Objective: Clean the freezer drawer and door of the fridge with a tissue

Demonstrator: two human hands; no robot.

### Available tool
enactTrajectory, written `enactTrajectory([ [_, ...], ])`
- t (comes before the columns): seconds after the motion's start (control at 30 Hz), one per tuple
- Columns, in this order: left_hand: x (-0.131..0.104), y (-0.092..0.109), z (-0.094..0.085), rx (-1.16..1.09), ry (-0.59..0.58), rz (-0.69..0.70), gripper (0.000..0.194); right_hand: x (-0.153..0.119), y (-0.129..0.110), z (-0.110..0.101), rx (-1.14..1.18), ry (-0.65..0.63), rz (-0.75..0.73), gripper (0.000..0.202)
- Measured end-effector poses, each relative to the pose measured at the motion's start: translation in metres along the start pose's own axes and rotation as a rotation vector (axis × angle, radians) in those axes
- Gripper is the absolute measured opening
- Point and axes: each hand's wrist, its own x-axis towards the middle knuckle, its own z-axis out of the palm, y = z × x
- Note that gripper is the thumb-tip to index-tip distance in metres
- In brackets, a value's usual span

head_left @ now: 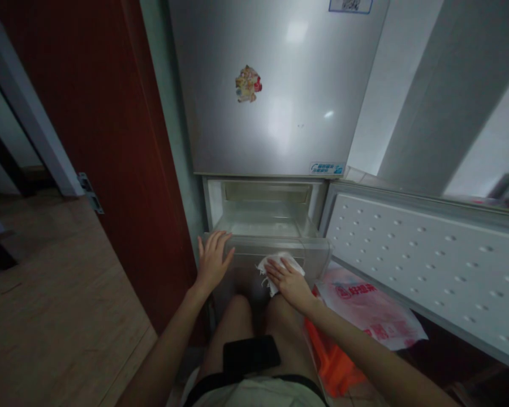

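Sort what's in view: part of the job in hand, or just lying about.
In the job:
white cloth, under the right hand
clear drawer, left hand at its rim

Lying about:
black flat object
printed bag
orange item

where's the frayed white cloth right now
In the head view, the frayed white cloth is slightly right of and below centre, under the right hand, against the clear plastic drawer front, left of the open white dimpled door.
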Motion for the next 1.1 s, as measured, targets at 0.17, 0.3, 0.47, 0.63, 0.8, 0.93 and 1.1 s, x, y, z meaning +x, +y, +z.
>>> enactTrajectory([
  [0.17,0.0,0.0,0.0,-0.002,-0.005,0.0,0.039,-0.033,0.011,-0.014,-0.067,0.009,0.104,0.037],
  [0.3,-0.001,0.0,0.0,-0.003,-0.01,-0.001,0.039,-0.042,0.005,-0.011,-0.082,0.003,0.133,0.036],
  [0.47,-0.001,-0.001,0.001,0.005,-0.011,0.012,0.039,-0.032,-0.006,-0.015,-0.08,-0.032,0.179,0.035],
  [0.63,-0.001,-0.001,0.001,0.007,-0.009,0.01,0.039,-0.024,-0.003,-0.03,-0.098,-0.058,0.242,0.036],
  [0.8,-0.001,-0.001,0.001,-0.001,-0.005,0.008,0.039,-0.028,0.005,-0.033,-0.111,-0.068,0.236,0.042],
  [0.93,-0.002,-0.001,0.001,0.004,-0.001,0.011,0.039,-0.039,-0.001,-0.024,-0.141,-0.056,0.227,0.042],
  [1.1,-0.001,-0.001,0.001,0.0,0.002,0.012,0.04,-0.055,-0.017,-0.015,-0.176,-0.028,0.2,0.043],
])
